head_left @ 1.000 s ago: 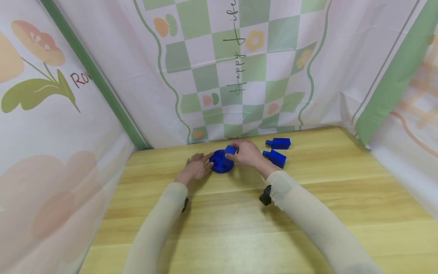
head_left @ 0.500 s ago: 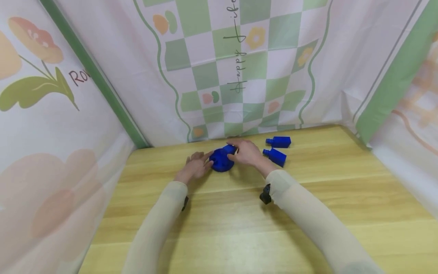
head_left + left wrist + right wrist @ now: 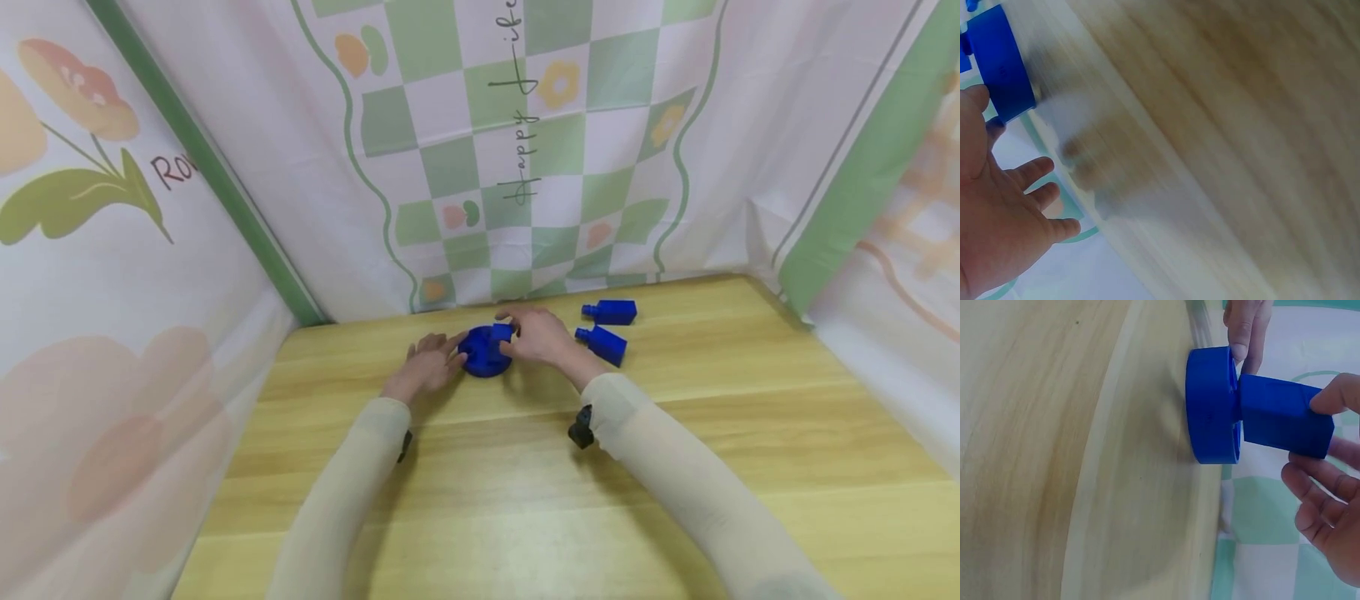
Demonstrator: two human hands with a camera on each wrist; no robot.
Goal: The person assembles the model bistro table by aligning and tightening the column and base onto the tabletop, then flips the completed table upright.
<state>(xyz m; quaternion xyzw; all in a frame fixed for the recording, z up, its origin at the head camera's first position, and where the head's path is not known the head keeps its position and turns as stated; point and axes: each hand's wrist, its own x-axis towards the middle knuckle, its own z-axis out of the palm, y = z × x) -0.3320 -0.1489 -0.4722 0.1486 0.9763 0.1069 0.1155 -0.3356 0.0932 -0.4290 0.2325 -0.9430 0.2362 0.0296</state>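
A round blue base [image 3: 477, 367] with a raised rim and recesses lies at the back of the table. My left hand [image 3: 430, 367] touches its left side with thumb and index finger. The other fingers [image 3: 1035, 172] are spread, free of it. My right hand [image 3: 542, 335] pinches a blue block [image 3: 1285, 415] between thumb and fingertips. The block stands on the base's right part, its narrow neck meeting the top; how deep the neck sits is hidden. In the right wrist view, the block leans slightly relative to the base.
Two similar blue blocks with ridged necks, a nearer one [image 3: 602, 345] and a farther one [image 3: 611, 312], lie right of my right hand. The wooden table [image 3: 480, 500] ends at a printed curtain [image 3: 480, 167] just behind the base. More curtain hangs on both sides.
The block in my right hand has turned and shifted its tilt on the base, and its top now looks lower. My left hand has stayed at the rim.
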